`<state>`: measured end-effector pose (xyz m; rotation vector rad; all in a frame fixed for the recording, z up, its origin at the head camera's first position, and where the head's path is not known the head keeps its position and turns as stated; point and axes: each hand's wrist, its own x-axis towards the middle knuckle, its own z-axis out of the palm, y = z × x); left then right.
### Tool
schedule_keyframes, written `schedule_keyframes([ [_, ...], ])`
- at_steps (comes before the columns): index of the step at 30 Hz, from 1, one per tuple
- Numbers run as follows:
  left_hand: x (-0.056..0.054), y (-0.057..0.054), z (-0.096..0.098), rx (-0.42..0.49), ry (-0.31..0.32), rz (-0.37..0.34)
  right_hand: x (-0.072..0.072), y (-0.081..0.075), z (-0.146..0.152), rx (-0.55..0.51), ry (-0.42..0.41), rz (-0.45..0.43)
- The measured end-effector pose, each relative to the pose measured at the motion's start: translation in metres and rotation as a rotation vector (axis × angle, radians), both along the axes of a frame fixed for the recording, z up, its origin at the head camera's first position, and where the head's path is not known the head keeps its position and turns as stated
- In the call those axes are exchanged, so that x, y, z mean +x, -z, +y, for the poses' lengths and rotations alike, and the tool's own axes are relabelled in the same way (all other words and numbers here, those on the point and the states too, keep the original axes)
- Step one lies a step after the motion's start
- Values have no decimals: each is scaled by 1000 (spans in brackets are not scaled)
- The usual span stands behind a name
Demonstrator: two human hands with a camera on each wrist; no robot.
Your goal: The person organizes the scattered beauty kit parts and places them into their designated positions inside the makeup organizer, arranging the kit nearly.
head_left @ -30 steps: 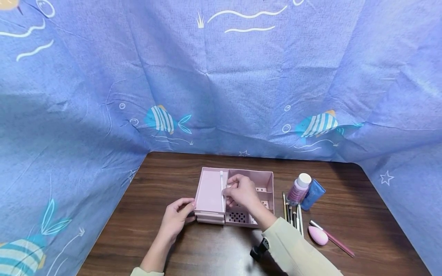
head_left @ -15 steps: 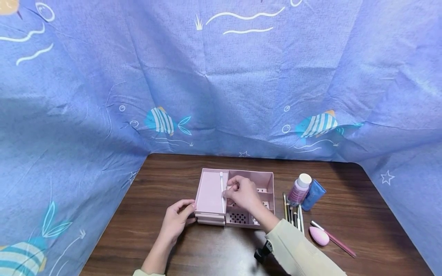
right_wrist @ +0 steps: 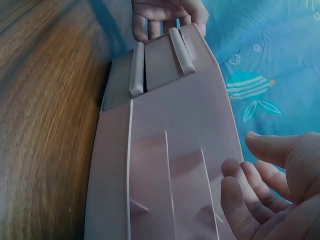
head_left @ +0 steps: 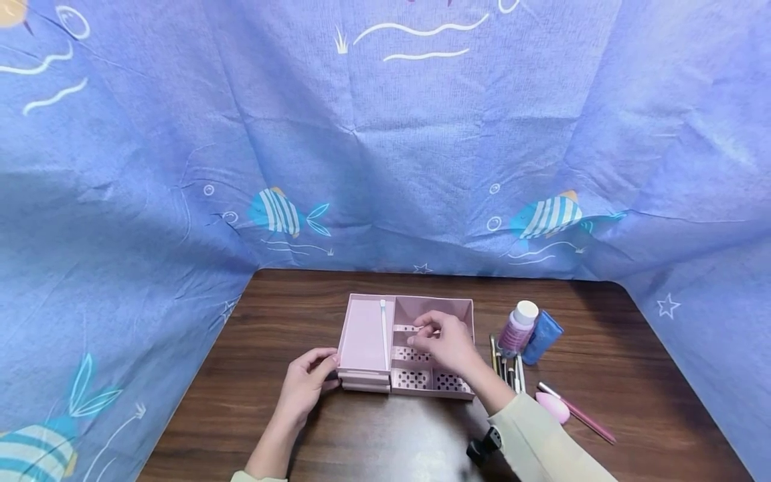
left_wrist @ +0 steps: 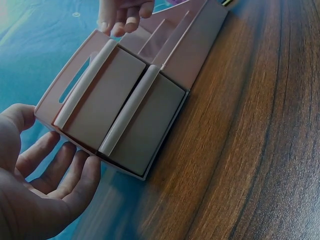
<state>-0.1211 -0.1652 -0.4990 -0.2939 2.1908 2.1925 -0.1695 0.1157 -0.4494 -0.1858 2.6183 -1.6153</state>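
Note:
A pink storage organizer (head_left: 434, 393) stands on the table, with a flat top over two drawers at left and divided, perforated compartments at right. On the flat top lies a slim white stick (head_left: 384, 335), thicker at its far end; its kind is unclear. My left hand (head_left: 306, 383) holds the organizer's left front corner, thumb on the upper edge and fingers against the side, as the left wrist view shows. Over the compartments hovers my right hand (head_left: 444, 341), its fingers loosely bent and nothing between them. In the right wrist view, its fingers (right_wrist: 232, 197) are near the organizer's wall.
Right of the organizer are a purple bottle (head_left: 518, 328) with a white cap, a blue tube (head_left: 543, 337) and several makeup brushes (head_left: 510, 371). Nearer me lie a pink makeup sponge (head_left: 552, 407) and a pink-handled stick (head_left: 584, 418). A blue fish-print cloth (head_left: 385, 167) hangs behind the table.
My right hand has let go of the white stick and moved right, over the compartments. The stick stays on the flat top. My left hand keeps its place at the corner.

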Motion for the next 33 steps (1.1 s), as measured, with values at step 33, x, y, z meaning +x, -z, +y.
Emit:
schedule_keyframes([
  [33, 3, -5, 1, -16, 8, -4, 27, 19, 87, -3, 125, 6],
])
